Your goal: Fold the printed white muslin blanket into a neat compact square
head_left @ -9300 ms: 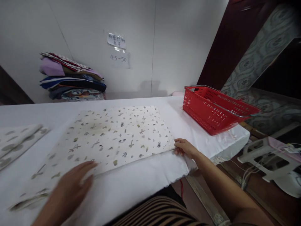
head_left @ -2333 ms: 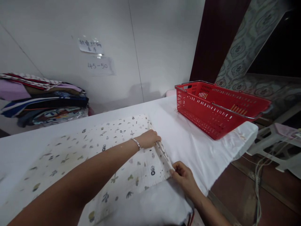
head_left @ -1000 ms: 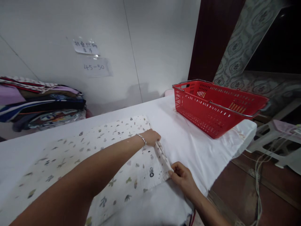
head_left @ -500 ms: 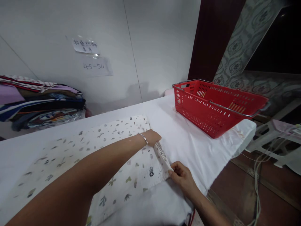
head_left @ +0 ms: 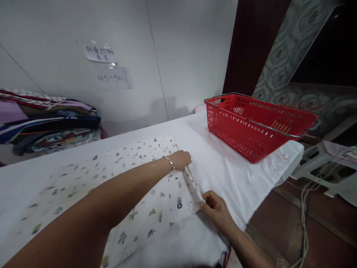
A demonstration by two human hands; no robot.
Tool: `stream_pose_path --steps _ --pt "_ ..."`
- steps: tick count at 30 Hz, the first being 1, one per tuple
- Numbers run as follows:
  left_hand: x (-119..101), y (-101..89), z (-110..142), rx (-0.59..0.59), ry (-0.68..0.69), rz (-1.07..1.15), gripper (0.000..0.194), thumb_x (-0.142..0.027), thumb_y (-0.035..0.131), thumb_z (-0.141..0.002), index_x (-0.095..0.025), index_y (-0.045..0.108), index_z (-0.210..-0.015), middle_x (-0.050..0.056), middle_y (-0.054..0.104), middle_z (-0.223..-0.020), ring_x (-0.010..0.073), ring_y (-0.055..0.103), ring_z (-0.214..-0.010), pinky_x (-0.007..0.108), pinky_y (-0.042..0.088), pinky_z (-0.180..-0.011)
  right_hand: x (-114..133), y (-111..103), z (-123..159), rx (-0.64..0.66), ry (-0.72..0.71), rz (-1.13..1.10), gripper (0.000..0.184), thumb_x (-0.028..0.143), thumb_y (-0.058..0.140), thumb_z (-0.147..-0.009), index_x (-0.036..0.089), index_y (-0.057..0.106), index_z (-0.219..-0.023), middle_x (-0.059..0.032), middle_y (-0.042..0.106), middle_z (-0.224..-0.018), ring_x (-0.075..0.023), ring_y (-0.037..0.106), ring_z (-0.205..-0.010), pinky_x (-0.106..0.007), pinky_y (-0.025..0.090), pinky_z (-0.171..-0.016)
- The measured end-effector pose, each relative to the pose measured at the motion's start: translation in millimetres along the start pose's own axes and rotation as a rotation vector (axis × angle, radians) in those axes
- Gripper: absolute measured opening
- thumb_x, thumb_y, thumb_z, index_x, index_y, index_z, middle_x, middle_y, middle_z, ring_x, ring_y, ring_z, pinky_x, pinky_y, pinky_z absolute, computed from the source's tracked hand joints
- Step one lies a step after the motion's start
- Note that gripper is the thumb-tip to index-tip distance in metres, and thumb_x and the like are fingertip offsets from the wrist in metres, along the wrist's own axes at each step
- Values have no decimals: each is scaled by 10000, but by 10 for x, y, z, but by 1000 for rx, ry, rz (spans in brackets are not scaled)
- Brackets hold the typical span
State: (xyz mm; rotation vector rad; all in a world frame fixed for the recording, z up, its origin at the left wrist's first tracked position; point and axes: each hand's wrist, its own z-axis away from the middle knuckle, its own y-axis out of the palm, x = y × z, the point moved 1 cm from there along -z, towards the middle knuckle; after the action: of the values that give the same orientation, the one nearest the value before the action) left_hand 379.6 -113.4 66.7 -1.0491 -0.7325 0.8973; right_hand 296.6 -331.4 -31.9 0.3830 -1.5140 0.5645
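A white cloth with a small leaf print (head_left: 125, 175) lies flat on the white-covered table (head_left: 223, 167). My left hand (head_left: 182, 160), with a silver bracelet on the wrist, reaches across and pinches the cloth's right edge near its far corner. My right hand (head_left: 216, 209) pinches the same edge at the near corner. Between the two hands the edge is lifted and turned up a little.
A red plastic basket (head_left: 256, 126) with metal handles stands at the table's right end. A stack of folded fabrics (head_left: 47, 119) rests against the wall at the back left. Paper notes (head_left: 111, 69) hang on the wall. Cables lie on the floor (head_left: 306, 212) to the right.
Over the last second both hands keep their grip on the cloth's right edge; the left hand has shifted slightly toward the far corner. Earlier, both hands were at the cloth's near side.
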Motion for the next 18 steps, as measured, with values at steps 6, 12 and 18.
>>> stream_pose_path --steps 6,12,18 --pt "27 -33 12 52 -70 26 93 -182 632 -629 -191 585 -709 43 621 -815 197 564 -756 289 418 -660 21 -2 -3 -2 3 10 215 371 588 -758 191 477 -718 54 401 -600 -97 353 -556 -225 278 -513" --pt "46 -47 55 23 -91 8 191 -225 619 -665 -200 612 -854 72 631 -884 233 564 -857 301 424 -698 23 0 -9 1 10 17 198 353 583 -753 192 475 -715 56 400 -597 -97 360 -552 -226 279 -512" --pt "0 -195 112 72 -128 76 241 -255 649 -667 -220 655 -905 52 638 -1005 209 576 -894 283 431 -736 103 -58 66 25 92 -56 202 355 574 -723 200 448 -697 70 369 -576 -84 330 -508 -215 265 -473"
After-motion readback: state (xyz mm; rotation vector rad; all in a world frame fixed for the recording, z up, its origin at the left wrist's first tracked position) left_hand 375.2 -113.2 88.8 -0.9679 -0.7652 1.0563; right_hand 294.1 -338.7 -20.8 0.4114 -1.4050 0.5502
